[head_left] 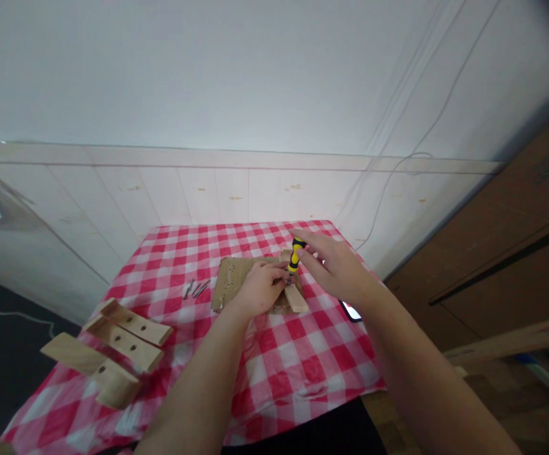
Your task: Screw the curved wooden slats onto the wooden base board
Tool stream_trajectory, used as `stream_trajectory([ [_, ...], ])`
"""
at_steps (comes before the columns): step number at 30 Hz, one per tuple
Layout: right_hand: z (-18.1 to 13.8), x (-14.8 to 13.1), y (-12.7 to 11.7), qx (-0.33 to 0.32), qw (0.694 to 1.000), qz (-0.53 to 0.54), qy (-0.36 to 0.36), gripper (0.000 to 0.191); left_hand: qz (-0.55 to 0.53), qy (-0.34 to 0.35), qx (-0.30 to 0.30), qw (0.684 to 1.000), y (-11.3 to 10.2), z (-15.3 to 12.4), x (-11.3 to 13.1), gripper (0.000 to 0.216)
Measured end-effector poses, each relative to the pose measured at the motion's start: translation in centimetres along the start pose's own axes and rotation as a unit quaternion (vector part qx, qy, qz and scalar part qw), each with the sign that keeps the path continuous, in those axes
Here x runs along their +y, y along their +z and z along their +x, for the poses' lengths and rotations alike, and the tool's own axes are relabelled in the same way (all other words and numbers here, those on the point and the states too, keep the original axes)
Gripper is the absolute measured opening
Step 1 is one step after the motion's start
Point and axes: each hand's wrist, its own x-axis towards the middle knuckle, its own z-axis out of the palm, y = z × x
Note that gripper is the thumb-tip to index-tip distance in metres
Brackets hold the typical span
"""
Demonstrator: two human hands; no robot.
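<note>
A yellow and black screwdriver (295,254) stands nearly upright over a light wooden piece (296,299). My right hand (334,262) has its thumb and fingers around the handle near the top. My left hand (261,287) is closed at the lower end of the screwdriver, its fingertips by the shaft and the wood. Whatever those fingertips pinch is too small to make out. Under the wood lies a worn brown board (227,278) with small holes in it. Part of the wooden piece is hidden behind my left hand and the screwdriver.
Several wooden pieces with drilled holes (125,338) lie at the left of the red checked tablecloth (298,366). Small metal parts (195,289) rest left of the board. A phone (351,311) sits by the right edge, partly behind my right arm. A white wall (236,196) borders the table's far side.
</note>
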Motion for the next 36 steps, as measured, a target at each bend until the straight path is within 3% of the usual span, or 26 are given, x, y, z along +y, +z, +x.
stream_trajectory([
  [6,1.4,0.1,0.9,0.063,0.993,-0.050,0.092,0.024,-0.011,0.004,0.003,1.000,0.0,0.0,0.0,0.023],
  [8,1.7,0.5,1.8,0.087,0.993,-0.024,0.074,0.024,-0.008,0.005,0.009,1.000,0.1,0.0,-0.1,0.022],
  [11,1.5,1.2,3.1,0.094,0.986,0.114,0.078,0.028,-0.001,0.003,0.007,1.000,0.2,0.1,-0.2,0.020],
  [14,0.9,1.9,3.4,0.063,0.954,0.275,0.105,0.031,0.005,0.011,0.005,1.000,0.1,0.0,0.0,0.021],
  [17,0.6,2.3,3.5,0.033,0.929,0.353,0.109,0.029,0.011,0.011,0.004,1.000,-0.1,0.0,0.4,0.021],
  [24,1.0,2.3,5.3,0.107,0.923,0.342,0.143,0.035,0.005,0.009,-0.002,1.000,0.1,0.1,0.0,0.021],
  [30,0.6,2.3,4.7,0.018,0.911,0.384,0.151,0.032,0.011,0.021,0.001,1.000,0.1,0.1,-0.2,0.021],
  [36,0.8,3.0,4.5,0.038,0.909,0.389,0.146,0.031,-0.002,0.008,-0.014,1.000,0.0,0.1,-0.1,0.021],
])
